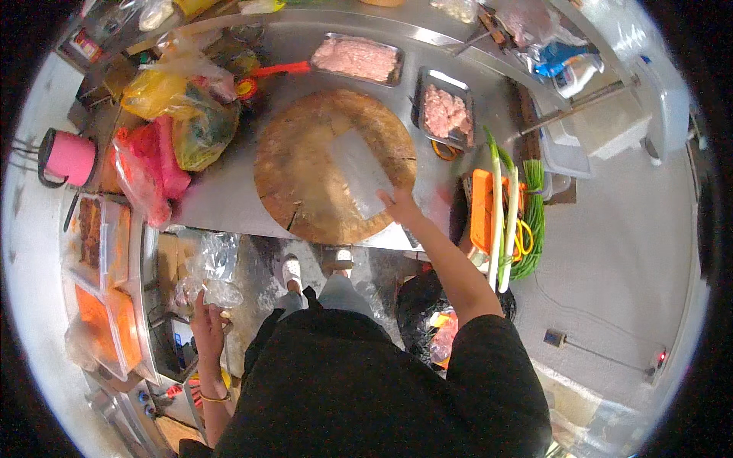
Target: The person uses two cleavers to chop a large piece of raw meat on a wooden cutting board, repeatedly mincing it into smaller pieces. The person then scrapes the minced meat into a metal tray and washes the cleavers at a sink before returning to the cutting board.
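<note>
A broad cleaver (359,169), slightly blurred, lies flat or hovers just over the round wooden chopping block (286,149); which of the two, I cannot tell. My right hand (402,207) grips it at the block's near right edge, the blade pointing away from me. Low on the left, my left hand (209,329) hangs off the counter with its fingers apart and nothing visible in it. Clear plastic bags (220,257) lie beyond it. Behind the block sits a tray of ground meat (355,59). Another tray, of paler minced meat (444,111), stands at the back right.
Yellow (154,94) and red plastic bags (143,183) crowd the counter's left. On the right are an orange holder (481,209), leeks (495,229) and a tied green bundle (535,223). A black-lined bin (415,315) stands below. Plastic food boxes (111,332) line the far left.
</note>
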